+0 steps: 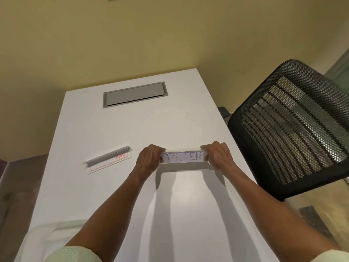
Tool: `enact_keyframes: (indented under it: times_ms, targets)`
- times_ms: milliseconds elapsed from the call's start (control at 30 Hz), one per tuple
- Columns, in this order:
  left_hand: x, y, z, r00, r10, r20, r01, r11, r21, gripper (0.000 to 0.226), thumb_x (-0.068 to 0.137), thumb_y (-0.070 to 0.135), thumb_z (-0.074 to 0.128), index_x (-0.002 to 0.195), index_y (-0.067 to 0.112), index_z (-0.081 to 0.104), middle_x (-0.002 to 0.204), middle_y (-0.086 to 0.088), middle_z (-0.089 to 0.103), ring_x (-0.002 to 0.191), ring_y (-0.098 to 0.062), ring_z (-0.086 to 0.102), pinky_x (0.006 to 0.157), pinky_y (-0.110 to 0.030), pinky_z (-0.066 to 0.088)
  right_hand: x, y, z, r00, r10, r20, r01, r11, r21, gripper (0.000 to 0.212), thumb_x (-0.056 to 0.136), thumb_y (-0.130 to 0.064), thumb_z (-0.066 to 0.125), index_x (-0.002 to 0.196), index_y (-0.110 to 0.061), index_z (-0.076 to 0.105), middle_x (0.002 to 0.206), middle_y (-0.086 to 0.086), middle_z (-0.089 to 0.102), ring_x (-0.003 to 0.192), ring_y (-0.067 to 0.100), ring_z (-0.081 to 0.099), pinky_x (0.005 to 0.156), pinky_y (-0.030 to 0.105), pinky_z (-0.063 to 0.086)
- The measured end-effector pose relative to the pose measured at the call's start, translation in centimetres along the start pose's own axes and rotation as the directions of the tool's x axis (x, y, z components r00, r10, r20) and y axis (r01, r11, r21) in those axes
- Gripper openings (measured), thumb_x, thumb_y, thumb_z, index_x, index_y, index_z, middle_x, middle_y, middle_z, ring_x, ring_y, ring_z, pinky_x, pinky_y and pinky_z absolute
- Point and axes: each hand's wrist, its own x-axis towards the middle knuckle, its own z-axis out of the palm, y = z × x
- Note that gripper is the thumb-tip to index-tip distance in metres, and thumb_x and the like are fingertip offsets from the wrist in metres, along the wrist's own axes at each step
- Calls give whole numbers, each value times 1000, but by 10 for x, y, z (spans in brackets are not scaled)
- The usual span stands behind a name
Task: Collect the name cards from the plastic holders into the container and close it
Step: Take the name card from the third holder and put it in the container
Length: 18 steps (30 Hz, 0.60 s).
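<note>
Hands clamp our PETER card holder [184, 157] at table centre: left hand [149, 157] at 9 o'clock, right hand [217, 155] at 3. Acrylic looks stiff, slick; card thin, likely slides out endwise.

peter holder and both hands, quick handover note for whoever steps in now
Left hand: grip on the left end of the PETER holder.
Right hand: grip on its right end.
The holder stands on the white table, its card still inside.
A second clear holder lies to the left; whether it holds a card is unclear.
No container in view.
Done: nothing visible.
Left: pull the PETER card, check the other holder, fill and close the container.
</note>
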Motion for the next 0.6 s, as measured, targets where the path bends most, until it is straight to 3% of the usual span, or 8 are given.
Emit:
enact_keyframes:
  times_ms: [133, 433, 500, 600]
  targets:
    - [-29, -1, -10, 999, 9, -46, -10, 1000, -28, 28, 89, 4, 52, 112, 5, 67, 104, -14, 72, 108, -35, 57, 89, -40, 48, -19, -11, -8, 1000, -10, -9, 10, 999, 30, 29, 88, -12, 58, 115, -20, 65, 100, 2, 73, 97, 29, 58, 73, 34, 31]
    - [-93, -10, -44, 995, 37, -93, -32, 998, 56, 32, 77, 7, 70, 108, 11, 70, 106, -13, 71, 106, -33, 60, 83, -39, 51, -72, -49, -29, 988, -107, -114, 115, 991, 62, 36, 77, -9, 72, 112, -11, 66, 90, 10, 73, 89, 36, 60, 69, 33, 27]
    - [-107, -14, -51, 993, 44, -114, -38, 998, 53, 26, 74, 6, 71, 100, 11, 71, 97, -14, 71, 98, -32, 62, 78, -37, 52, -82, -60, -32, 980, -136, -149, 147, 987, 65, 34, 71, -5, 76, 103, -8, 68, 81, 11, 73, 81, 37, 61, 67, 34, 27]
    - [-127, -22, -60, 996, 25, -81, -21, 999, 49, 12, 70, 6, 68, 81, 12, 68, 80, -10, 69, 84, -28, 60, 71, -34, 52, -94, -77, -37, 980, -138, -143, 148, 987, 57, 26, 78, -10, 67, 104, -13, 65, 86, 8, 71, 86, 35, 55, 67, 32, 23]
